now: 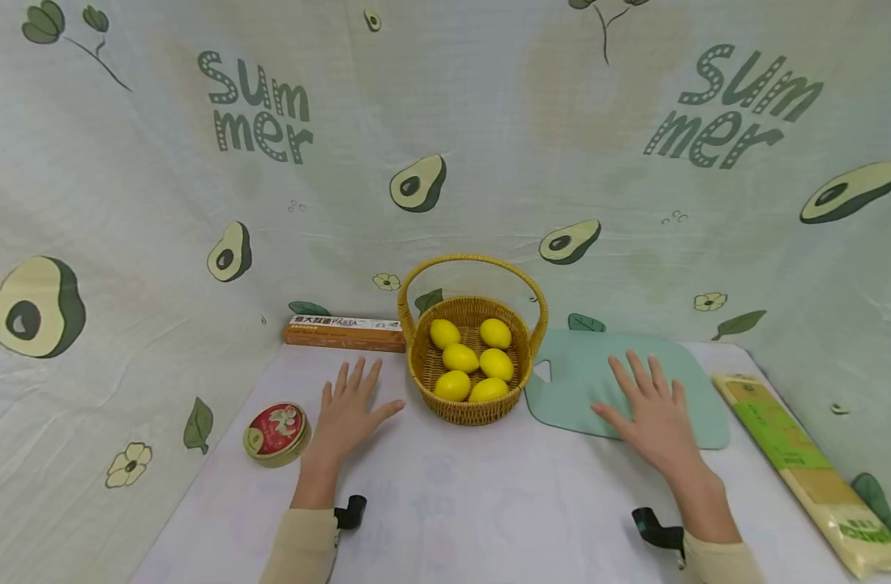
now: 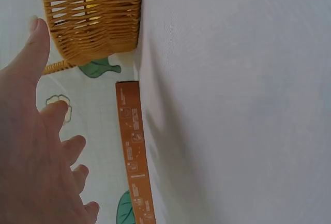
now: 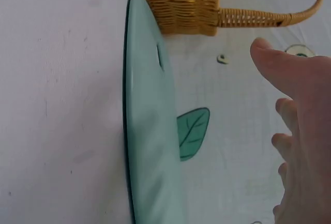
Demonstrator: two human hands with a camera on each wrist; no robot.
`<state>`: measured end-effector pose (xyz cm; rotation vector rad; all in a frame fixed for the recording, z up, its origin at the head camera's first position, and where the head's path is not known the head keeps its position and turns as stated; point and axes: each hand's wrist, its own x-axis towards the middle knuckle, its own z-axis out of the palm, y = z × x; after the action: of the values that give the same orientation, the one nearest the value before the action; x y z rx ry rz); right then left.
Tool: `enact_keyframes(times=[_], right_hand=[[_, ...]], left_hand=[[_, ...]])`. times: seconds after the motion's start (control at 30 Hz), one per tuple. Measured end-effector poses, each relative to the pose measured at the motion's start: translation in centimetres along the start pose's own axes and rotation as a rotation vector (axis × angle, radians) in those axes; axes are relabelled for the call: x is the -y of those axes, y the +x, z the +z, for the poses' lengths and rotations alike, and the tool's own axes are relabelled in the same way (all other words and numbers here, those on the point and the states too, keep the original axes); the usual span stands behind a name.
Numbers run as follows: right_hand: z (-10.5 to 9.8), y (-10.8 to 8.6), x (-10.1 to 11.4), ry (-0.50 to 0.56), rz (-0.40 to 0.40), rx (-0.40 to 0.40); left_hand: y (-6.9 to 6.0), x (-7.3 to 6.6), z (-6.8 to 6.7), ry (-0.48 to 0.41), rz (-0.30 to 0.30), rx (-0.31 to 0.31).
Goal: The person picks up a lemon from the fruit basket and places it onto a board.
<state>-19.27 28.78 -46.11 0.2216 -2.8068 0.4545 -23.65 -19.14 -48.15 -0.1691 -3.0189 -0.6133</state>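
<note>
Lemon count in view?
6 lemons, all in the wicker basket: in the head view, two at the back, two in the middle, two at the front. Any underneath would be hidden.

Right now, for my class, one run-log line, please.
left hand: open, empty | right hand: open, empty | basket: six lemons visible | green board: lying flat

White table (image 1: pixel 474 503). Orange-and-white pasta box (image 1: pixel 343 334): left part of table's back edge. Long green-labelled packet (image 1: pixel 798 462): table's right edge. Avocado-printed cloth (image 1: pixel 489 113): behind table.
</note>
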Motion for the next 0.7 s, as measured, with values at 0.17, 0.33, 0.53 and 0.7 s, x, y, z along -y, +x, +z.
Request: enact_keyframes(times=[0.17,0.33,0.53,0.7], right_hand=[[-0.1,0.5,1.3,0.022,-0.028,0.019],[0.1,1.0,2.4,0.04,-0.058,0.059],[0.1,1.5,3.8,0.056,-0.103,0.101],[0.2,1.7,5.1,0.071,-0.157,0.105]], left_hand=[[0.1,-0.5,0.0,0.003,0.01,0.006],[0.1,-1.3,-0.2,-0.031,0.032,-0.002],[0.2,-2.0,0.1,-0.056,0.051,0.017],[0.4,-2.4,0.3,-0.053,0.057,0.024]])
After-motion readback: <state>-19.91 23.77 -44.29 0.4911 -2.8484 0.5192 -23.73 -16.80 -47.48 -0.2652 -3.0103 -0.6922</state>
